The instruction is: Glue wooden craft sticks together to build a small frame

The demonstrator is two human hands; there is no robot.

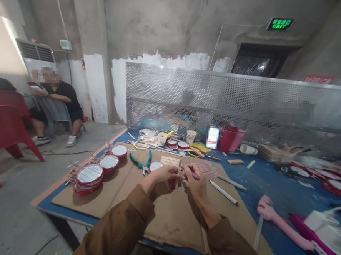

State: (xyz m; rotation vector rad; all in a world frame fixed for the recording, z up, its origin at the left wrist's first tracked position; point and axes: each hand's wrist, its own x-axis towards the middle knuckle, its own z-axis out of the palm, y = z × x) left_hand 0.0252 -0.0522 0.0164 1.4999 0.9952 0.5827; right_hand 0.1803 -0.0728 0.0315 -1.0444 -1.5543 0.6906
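My left hand [165, 176] grips a thin wooden strip [178, 178] held upright above the cardboard sheet [120, 197]. Close on its right, my right hand [195, 180] is closed round a purple pen-like tool [194, 174], its tip near the strip. Behind my left hand lie several pale wooden sticks [168, 160] and a small round red-rimmed piece [156, 166]. Green-handled pliers [141, 164] rest open to the left. A white marker with a red end [224, 193] lies right of my right hand.
Stacked red-rimmed discs [89, 176] stand at the cardboard's left. A pink glue gun [285, 227] and purple power strip [319, 244] lie right. Cups, a lit phone [212, 137] and a red bottle [228, 138] stand behind, before a perforated metal screen [167, 89]. A person sits far left.
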